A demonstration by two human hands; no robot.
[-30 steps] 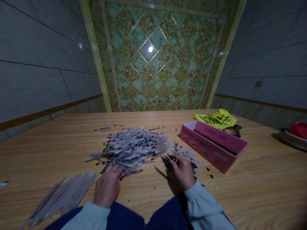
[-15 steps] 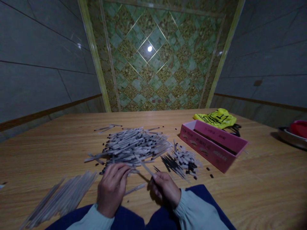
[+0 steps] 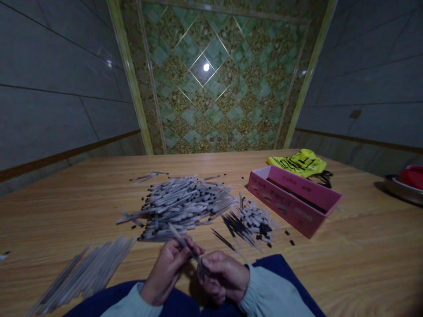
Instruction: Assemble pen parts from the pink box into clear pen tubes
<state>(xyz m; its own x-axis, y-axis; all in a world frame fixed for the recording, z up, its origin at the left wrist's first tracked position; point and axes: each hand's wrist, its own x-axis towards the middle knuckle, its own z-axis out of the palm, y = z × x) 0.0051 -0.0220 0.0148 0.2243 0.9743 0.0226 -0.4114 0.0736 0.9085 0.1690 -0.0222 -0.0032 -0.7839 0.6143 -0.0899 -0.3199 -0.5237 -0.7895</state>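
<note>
Low in front of me, a slim pale plastic stick (image 3: pixel 178 235) points up and left from my fingers. Its lower end is pinched in my right hand (image 3: pixel 224 275). My left hand (image 3: pixel 173 264) is closed around its middle, the thumb pressed against the fingers. What else may be in the fingers is too small to make out. Just beyond lies a large heap of pale sticks with black ends (image 3: pixel 188 202). Thin black rods (image 3: pixel 238 226) and short pale caps (image 3: pixel 256 218) are piled to the right of it.
A pink open box (image 3: pixel 291 207) stands at the right, with a yellow bag (image 3: pixel 297 163) behind it. Long pale tubes (image 3: pixel 89 273) lie side by side at the left. A red bowl-like object (image 3: pixel 411 178) rests in a pan (image 3: pixel 401 190) at the far right.
My left hand has moved from the heap's front edge towards my right hand and now grips the same stick. The stick has shifted left and down. Two black rods near the right hand are now uncovered.
</note>
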